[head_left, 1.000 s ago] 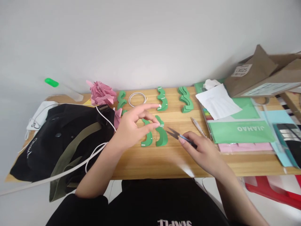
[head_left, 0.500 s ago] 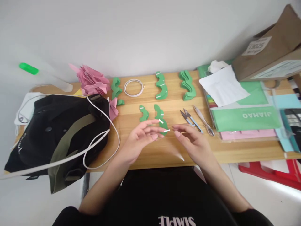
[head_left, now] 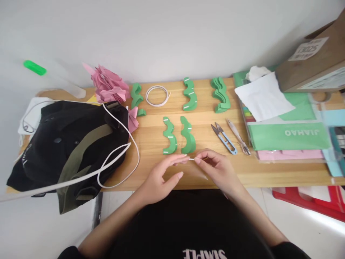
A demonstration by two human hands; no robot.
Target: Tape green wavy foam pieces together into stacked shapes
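In front of me, my left hand (head_left: 164, 177) is stretched out with the thumb apart from the fingers. At its fingertips is a short white tape strip (head_left: 191, 159), its other end pinched by my right hand (head_left: 214, 166). Just beyond my fingers lie two wavy green paper pieces: the left green piece (head_left: 170, 136) carries white strips, and the right green piece (head_left: 187, 136) has a strip near its upper part. Farther back sits another strip-marked green piece (head_left: 190, 94). A stack of wavy green paper (head_left: 220, 94) stands right of it, beside the wall.
A white tape roll (head_left: 157, 96) lies at the back. Blue thread snips (head_left: 224, 138) and a pen (head_left: 238, 136) lie right of my hands. A black bag (head_left: 72, 144) with a white cable fills the left; pink folded paper (head_left: 110, 86) is behind it. Green packs (head_left: 285, 135) and a cardboard box (head_left: 309, 64) stand right.
My hands have come together nearer the table's front edge. My right fingers now pinch a tape strip at my left fingertips. The green pieces my left hand covered are in full view.
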